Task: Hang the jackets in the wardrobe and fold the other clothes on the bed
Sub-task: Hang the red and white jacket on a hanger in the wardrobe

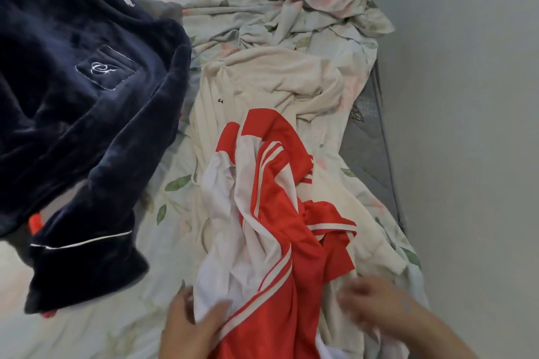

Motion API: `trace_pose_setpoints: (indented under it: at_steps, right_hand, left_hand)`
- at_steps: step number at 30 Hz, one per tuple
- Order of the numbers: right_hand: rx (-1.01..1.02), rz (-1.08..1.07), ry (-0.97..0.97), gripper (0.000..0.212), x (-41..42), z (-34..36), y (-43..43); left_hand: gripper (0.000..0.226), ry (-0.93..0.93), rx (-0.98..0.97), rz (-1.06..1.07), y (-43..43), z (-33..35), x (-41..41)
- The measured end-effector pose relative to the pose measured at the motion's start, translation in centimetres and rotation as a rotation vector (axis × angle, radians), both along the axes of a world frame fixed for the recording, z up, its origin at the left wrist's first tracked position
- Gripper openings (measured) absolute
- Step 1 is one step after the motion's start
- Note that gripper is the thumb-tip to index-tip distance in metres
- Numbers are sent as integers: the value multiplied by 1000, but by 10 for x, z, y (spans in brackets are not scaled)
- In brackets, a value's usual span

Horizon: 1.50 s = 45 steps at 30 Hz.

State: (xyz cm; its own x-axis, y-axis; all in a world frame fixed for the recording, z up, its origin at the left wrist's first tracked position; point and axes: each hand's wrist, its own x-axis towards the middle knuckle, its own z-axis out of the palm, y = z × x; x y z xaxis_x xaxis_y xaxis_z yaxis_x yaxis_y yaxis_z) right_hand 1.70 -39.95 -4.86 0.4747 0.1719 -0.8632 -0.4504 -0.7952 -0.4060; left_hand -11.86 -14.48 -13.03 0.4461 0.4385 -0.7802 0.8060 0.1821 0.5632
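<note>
A red and white jacket (274, 213) with striped trim lies crumpled on the bed, in the lower middle of the head view. My left hand (189, 326) grips its white lining and striped hem near the bottom edge. My right hand (370, 300) is blurred, resting on the cream cloth just right of the red jacket, fingers curled. A cream garment (277, 79) lies flat under and beyond the jacket. A dark navy plush garment (78, 102) with a chest pocket and white piping is heaped at the left.
The bed has a pale sheet with a leaf print (175, 183). A rumpled floral sheet (291, 9) is bunched at the far end. A grey mattress edge (367, 148) and a plain wall (466, 125) run along the right side.
</note>
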Motion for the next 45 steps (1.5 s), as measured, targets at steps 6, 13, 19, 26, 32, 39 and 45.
trace_pose_setpoints:
  at_steps: [6,13,19,26,32,39,45]
  right_hand:
    - [157,-429,-267,19,89,-21,73]
    - [223,-727,-285,69,120,-57,153]
    - [471,-820,-124,47,98,-54,150]
    - [517,-547,-264,44,40,10,108]
    - [526,-500,-380,50,17,97,103]
    - [520,-473,-498,63,5,240,126]
    - [594,-476,-589,50,-23,331,151]
  left_hand:
    - [77,-180,354,-119,31,9,78]
    - [73,-230,186,-111,39,-5,180]
    - [49,-29,320,-469,38,5,167]
    - [12,-106,446,-426,35,46,115]
    - [71,-385,-375,-234,49,94,94]
    - [91,-411,-492,-367,80,225,78]
    - [42,-387,-731,-151,91,331,43]
